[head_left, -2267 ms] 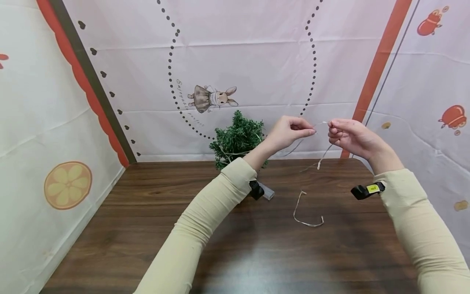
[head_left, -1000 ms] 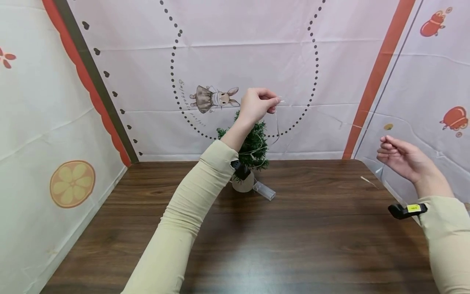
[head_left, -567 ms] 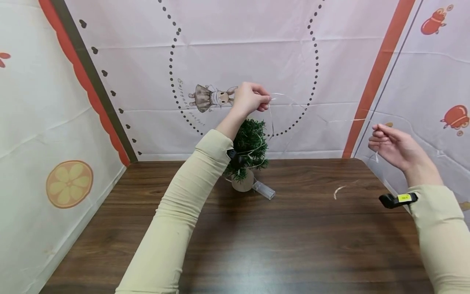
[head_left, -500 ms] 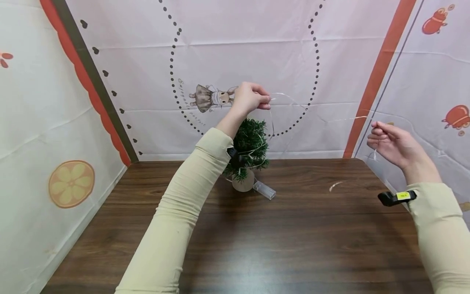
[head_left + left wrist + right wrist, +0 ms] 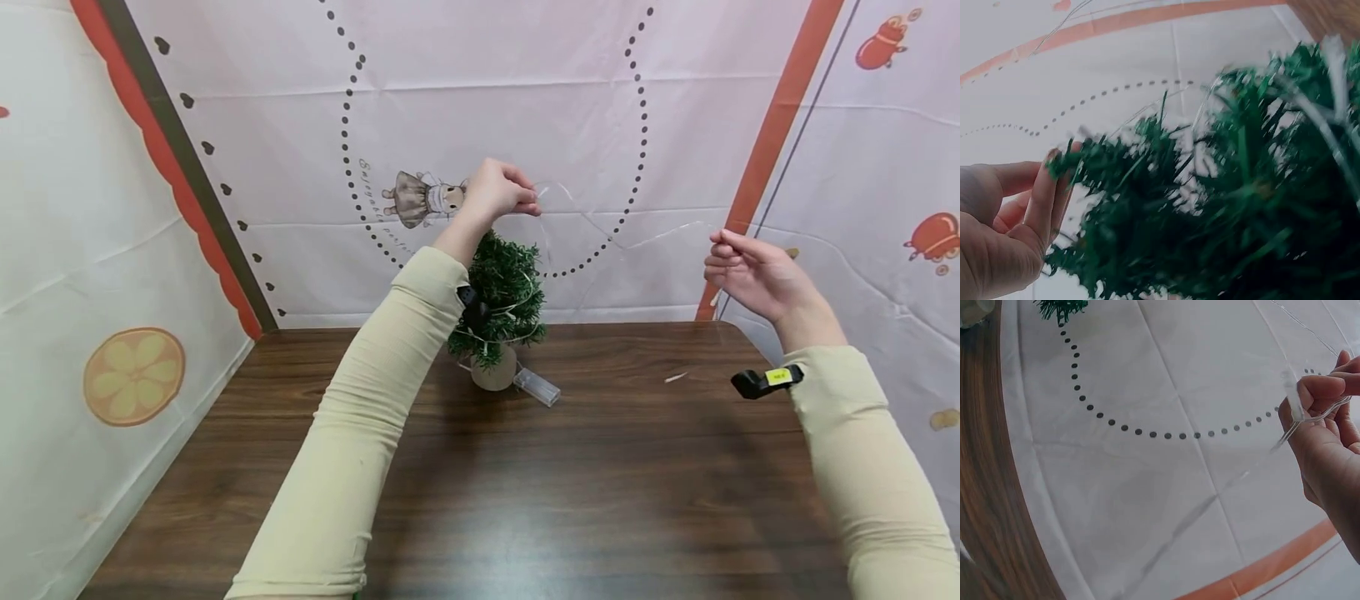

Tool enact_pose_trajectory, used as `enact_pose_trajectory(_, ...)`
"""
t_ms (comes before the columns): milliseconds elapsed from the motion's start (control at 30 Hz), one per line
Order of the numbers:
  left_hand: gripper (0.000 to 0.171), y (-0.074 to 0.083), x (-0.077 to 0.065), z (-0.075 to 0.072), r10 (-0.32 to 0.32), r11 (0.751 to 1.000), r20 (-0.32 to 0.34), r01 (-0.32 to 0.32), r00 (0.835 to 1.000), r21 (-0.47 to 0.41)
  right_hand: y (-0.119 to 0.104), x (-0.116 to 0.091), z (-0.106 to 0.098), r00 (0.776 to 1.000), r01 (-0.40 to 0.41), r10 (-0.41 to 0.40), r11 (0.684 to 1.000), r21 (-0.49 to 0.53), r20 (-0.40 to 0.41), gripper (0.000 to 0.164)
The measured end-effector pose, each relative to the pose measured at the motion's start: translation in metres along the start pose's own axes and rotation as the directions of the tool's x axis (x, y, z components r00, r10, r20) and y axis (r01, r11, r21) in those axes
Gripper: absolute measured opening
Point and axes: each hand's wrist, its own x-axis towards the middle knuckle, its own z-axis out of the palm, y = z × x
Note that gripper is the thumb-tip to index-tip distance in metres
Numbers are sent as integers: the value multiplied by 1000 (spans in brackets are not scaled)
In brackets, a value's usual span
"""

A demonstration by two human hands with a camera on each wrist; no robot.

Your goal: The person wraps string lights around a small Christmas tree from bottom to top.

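Observation:
A small green artificial tree (image 5: 501, 296) in a pale pot stands at the back of the wooden table (image 5: 525, 483), with a thin wire light string (image 5: 637, 242) wound round it. My left hand (image 5: 497, 190) is raised above the treetop and pinches the wire; the tree (image 5: 1229, 206) fills the left wrist view beside the hand (image 5: 1016, 219). My right hand (image 5: 753, 271) is held up to the right and pinches the same wire (image 5: 1300, 419) between thumb and fingers (image 5: 1322, 387). The wire sags between both hands. Its loose end (image 5: 675, 377) lies on the table.
A clear plastic battery box (image 5: 537, 387) lies at the foot of the pot. Printed cloth walls (image 5: 525, 125) close in the back and both sides of the table. Black wrist cameras (image 5: 765, 382) sit on both sleeves.
My left hand rose from beside the right hand to above the treetop, drawing the wire along. My right hand swung out right, then came back left. The loose wire loop left the table.

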Motion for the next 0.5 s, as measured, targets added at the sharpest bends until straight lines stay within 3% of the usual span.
enact_pose_trajectory(267, 17, -5, 15, -25, -51, 995, -9, 50, 999, -81, 3, 11, 5, 1000, 8, -9, 1000, -11, -29, 45)
enact_pose_trajectory(500, 26, -20, 24, -42, -162, 978, -30, 156, 986, -136, 6, 16, 6, 998, 15, -17, 999, -34, -60, 41)
